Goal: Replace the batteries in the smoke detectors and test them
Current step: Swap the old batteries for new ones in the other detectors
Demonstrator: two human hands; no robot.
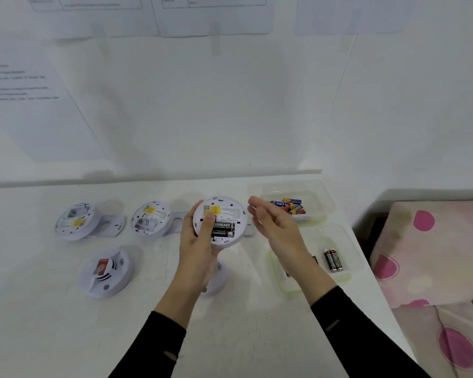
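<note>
- White plastic smoke detector sits in the left hand, back side up, lifted above the table; the fingers wrap its left rim and the thumb lies across the yellow label.
- Right hand hovers just to the right of the detector, fingers straight and loose, holding nothing. It is blurred, so I cannot tell whether a fingertip touches the rim.
- Two black cells lie side by side in the open bay just right of the left thumb. I judge the step to be battery handling on this unit.
- To do it well, I would keep the left grip on the rim and clear of the bay, then press each cell with the right fingertips until it lies flat. I would check polarity against the bay marks, which are too small to read from here.
- Beyond the right fingertips stands a clear tub with a loose heap of mixed batteries, blue, yellow and red.
- Right of the right wrist is a second clear tub holding a dark pair of batteries side by side, plus something dark mostly hidden by the wrist.
- Left of the left hand, two opened detectors rest tilted on mounting plates, and a face-up detector lies nearer me. Another unit peeks out beneath the left wrist.
</note>
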